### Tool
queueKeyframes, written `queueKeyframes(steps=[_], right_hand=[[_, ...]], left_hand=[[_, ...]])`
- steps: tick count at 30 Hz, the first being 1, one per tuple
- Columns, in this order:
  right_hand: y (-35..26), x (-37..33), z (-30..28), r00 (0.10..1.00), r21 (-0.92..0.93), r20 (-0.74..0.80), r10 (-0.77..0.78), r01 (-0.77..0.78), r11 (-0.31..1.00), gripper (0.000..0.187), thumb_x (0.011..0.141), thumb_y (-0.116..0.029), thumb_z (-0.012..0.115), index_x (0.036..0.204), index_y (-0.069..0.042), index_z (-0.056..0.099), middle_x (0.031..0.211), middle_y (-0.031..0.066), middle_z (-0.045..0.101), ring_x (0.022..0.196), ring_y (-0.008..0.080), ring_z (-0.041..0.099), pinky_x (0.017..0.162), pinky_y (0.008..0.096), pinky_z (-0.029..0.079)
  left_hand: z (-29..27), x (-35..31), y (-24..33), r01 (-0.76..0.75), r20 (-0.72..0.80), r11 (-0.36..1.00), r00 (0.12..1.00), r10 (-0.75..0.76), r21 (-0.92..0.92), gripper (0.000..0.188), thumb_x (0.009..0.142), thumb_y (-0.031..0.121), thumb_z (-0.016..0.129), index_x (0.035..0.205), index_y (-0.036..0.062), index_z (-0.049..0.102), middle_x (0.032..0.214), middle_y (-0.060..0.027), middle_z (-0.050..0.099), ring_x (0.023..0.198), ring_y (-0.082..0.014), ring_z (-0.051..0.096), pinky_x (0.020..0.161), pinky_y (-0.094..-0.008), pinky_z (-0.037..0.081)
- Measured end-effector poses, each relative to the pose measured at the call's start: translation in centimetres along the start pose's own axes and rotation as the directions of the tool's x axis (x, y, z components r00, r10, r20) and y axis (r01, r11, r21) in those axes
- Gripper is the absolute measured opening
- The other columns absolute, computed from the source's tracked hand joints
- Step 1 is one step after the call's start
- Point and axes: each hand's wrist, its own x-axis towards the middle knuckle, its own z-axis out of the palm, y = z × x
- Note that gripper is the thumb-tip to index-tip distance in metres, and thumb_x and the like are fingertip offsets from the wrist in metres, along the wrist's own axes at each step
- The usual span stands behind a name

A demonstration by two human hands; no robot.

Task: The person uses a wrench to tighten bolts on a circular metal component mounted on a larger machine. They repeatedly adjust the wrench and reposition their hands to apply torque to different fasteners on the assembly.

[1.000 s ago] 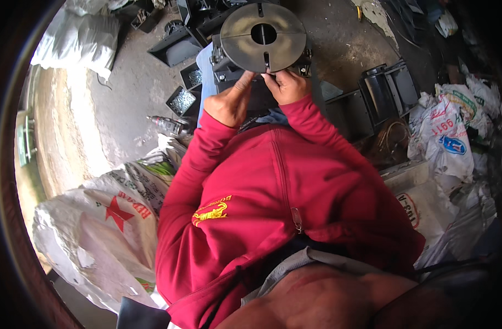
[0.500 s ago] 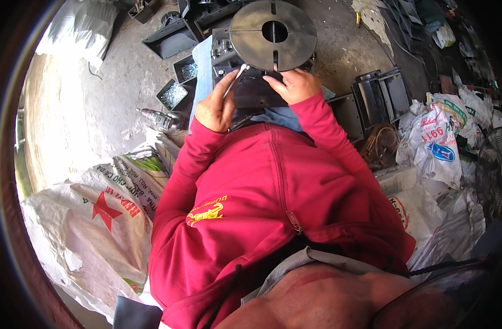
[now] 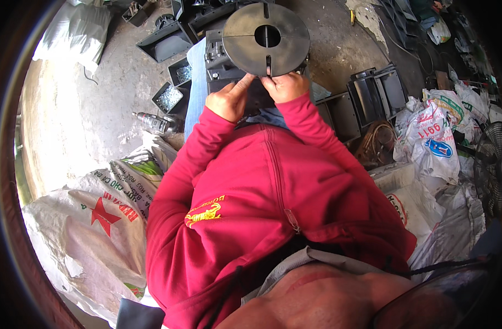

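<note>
Reaching with left hand [image 3: 225,102] and right hand [image 3: 288,88] to slotted disc [image 3: 242,49], upper centre of frame; cannot tell whether grasping.

Grey floor [image 3: 119,71], power drill [image 3: 155,122], black bins [image 3: 177,103]

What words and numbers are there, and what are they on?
I won't copy them out, but here's where they are:
Left white sack: dark and red lettering near a red star.
Upper-right white sack: red lettering and numbers, with a blue emblem.
Red jacket: yellow lettering by an emblem.
Lower-right white sack: markings in a red ring, partly hidden.
Round dark plate: none I can see.
</note>
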Motion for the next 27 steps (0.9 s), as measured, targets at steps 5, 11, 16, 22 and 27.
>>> queueKeyframes(steps=[5,11,16,22,27], right_hand=[[-0.4,0.1,-0.4,1.000,0.046,-0.022,0.015,-0.014,0.999,0.013,0.074,-0.019,0.074,0.086,-0.014,0.070,0.074,0.0063,0.066,0.065,0.0267,0.065,0.054,0.0358,0.050],[-0.2,0.0,-0.2,1.000,-0.015,-0.012,-0.002,0.002,1.000,0.011,0.077,-0.024,0.070,0.085,-0.017,0.067,0.073,0.0020,0.066,0.064,0.0239,0.064,0.053,0.0348,0.050],[-0.5,-0.3,-0.1,1.000,0.000,-0.022,0.005,-0.005,1.000,0.010,0.078,-0.025,0.070,0.084,-0.018,0.067,0.072,0.0021,0.065,0.063,0.0244,0.063,0.052,0.0356,0.049],[-0.7,-0.1,-0.3,1.000,0.015,-0.024,0.019,-0.019,1.000,0.011,0.079,-0.027,0.069,0.083,-0.018,0.067,0.070,0.0028,0.065,0.062,0.0243,0.063,0.051,0.0356,0.049],[-0.5,0.2,-0.6,0.999,0.032,0.009,0.036,-0.037,0.999,0.012,0.081,-0.027,0.068,0.083,-0.015,0.066,0.070,0.0035,0.065,0.062,0.0238,0.063,0.051,0.0352,0.048]], left_hand=[[-2.2,1.2,1.5,-0.021,-0.039,0.999,0.999,0.019,-0.036,0.056,0.077,0.001,0.060,0.129,0.0201,0.057,0.060,-0.0076,0.050,0.048,-0.0261,0.053,0.045,-0.0378,0.043],[-1.9,1.1,0.7,0.103,0.123,0.994,0.987,-0.105,0.024,0.042,0.082,-0.003,0.058,0.122,0.0090,0.060,0.080,-0.0190,0.065,0.064,-0.0327,0.065,0.055,-0.0362,0.050],[0.7,-0.9,-1.5,-0.057,-0.012,0.998,0.998,0.058,0.029,0.051,0.080,-0.001,0.058,0.128,0.0152,0.057,0.059,-0.0078,0.050,0.043,-0.0252,0.050,0.043,-0.0351,0.041],[-0.3,-0.5,-0.4,0.009,0.009,1.000,1.000,-0.009,0.013,0.049,0.080,0.002,0.059,0.127,0.0168,0.058,0.061,-0.0098,0.055,0.046,-0.0275,0.055,0.044,-0.0367,0.043],[-3.2,1.6,2.3,0.122,0.127,0.990,0.985,-0.114,-0.064,0.042,0.084,-0.003,0.059,0.124,0.0079,0.059,0.076,-0.0210,0.065,0.060,-0.0294,0.066,0.054,-0.0319,0.049]])
